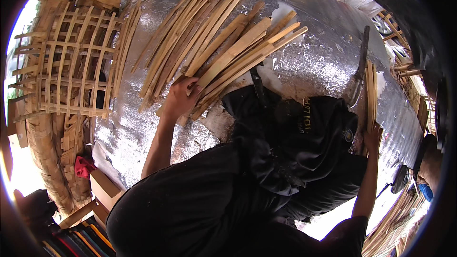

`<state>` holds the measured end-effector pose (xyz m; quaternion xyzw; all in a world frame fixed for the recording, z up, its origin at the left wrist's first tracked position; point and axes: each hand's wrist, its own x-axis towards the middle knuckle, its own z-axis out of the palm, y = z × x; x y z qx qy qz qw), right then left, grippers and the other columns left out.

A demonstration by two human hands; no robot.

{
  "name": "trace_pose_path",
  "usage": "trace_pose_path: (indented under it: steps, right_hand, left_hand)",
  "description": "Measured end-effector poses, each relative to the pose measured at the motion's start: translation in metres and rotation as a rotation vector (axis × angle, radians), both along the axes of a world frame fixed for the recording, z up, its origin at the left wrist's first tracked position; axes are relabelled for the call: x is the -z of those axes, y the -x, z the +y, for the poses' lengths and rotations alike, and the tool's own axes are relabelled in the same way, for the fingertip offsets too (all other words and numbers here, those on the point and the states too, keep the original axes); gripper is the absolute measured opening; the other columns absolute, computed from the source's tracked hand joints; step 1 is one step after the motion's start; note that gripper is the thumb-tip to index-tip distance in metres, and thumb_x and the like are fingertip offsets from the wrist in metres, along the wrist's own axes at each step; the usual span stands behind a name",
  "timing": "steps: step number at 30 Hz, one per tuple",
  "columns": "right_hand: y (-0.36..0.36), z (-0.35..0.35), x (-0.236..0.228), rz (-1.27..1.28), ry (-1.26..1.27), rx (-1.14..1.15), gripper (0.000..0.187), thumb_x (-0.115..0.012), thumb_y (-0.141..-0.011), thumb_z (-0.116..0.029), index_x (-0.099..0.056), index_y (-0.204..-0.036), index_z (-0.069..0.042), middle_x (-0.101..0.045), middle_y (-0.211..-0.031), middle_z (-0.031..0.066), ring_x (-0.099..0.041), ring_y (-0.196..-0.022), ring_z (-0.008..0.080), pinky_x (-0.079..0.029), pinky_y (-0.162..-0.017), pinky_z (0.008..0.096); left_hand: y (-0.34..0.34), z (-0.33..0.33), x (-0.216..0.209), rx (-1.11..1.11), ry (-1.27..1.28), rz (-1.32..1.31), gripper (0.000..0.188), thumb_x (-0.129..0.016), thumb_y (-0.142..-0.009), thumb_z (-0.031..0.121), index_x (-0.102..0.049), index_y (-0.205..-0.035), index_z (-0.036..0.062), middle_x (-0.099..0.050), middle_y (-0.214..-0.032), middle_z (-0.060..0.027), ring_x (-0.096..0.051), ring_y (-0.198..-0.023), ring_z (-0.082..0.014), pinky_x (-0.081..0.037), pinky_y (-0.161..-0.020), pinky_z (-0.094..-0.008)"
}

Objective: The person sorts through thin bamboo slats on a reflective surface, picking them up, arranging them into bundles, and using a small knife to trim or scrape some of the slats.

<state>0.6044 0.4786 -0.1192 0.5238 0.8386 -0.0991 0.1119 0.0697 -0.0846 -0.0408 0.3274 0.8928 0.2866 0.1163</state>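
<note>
Bamboo slats (216, 43) lie fanned in a big loose pile on crinkly silver foil sheeting (323, 62) in front of the person, w/ the left hand (181, 97) curled closed on the pile's near ends; they look light, stiff, dry and splintery, prob. best gripped as a bunch near one end or mid-length, not by the sharp edges. Woven bamboo lattice frame (71, 62) sits just left of the sheeting, open-grid and rigid-looking, and black cloth (295, 138) drapes soft over the lap. Right hand (372, 138) grips a thin upright bundle of strips (371, 95), a dark blade (360, 66) just beside it.
</note>
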Motion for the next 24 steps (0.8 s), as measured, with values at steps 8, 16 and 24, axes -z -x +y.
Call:
trace_pose_path:
  steps: [8, 16, 24]
  right_hand:
    - [-0.052, 0.035, 0.037, -0.068, -0.088, -0.139, 0.071, -0.068, -0.084, -0.021, -0.040, -0.147, -0.001, -0.045, -0.139, 0.0298, -0.051, -0.127, 0.0501, -0.043, -0.108, 0.0537]
    - [-0.014, 0.008, 0.013, 0.055, -0.013, 0.047, 0.071, -0.067, -0.084, -0.019, -0.039, -0.147, -0.004, -0.045, -0.139, 0.0299, -0.051, -0.126, 0.0515, -0.045, -0.106, 0.0558]
    - [-0.017, 0.012, 0.015, 0.056, -0.009, 0.011, 0.070, -0.067, -0.086, -0.021, -0.039, -0.148, -0.005, -0.045, -0.139, 0.0299, -0.051, -0.126, 0.0509, -0.045, -0.106, 0.0557]
  left_hand:
    - [0.081, -0.028, 0.018, -0.360, 0.009, 0.384, 0.025, -0.077, -0.089, 0.020, -0.073, -0.108, 0.0054, -0.072, -0.110, -0.0171, -0.067, -0.101, -0.0390, -0.054, -0.089, -0.0458]
    - [0.093, -0.074, 0.046, -0.361, 0.084, 0.445, 0.030, -0.081, -0.084, 0.023, -0.072, -0.108, 0.0076, -0.070, -0.113, -0.0145, -0.064, -0.108, -0.0374, -0.047, -0.099, -0.0471]
    - [0.085, -0.077, 0.044, -0.199, -0.081, 0.428, 0.020, -0.084, -0.081, 0.020, -0.074, -0.094, 0.0089, -0.071, -0.107, -0.0120, -0.066, -0.102, -0.0337, -0.050, -0.090, -0.0467]
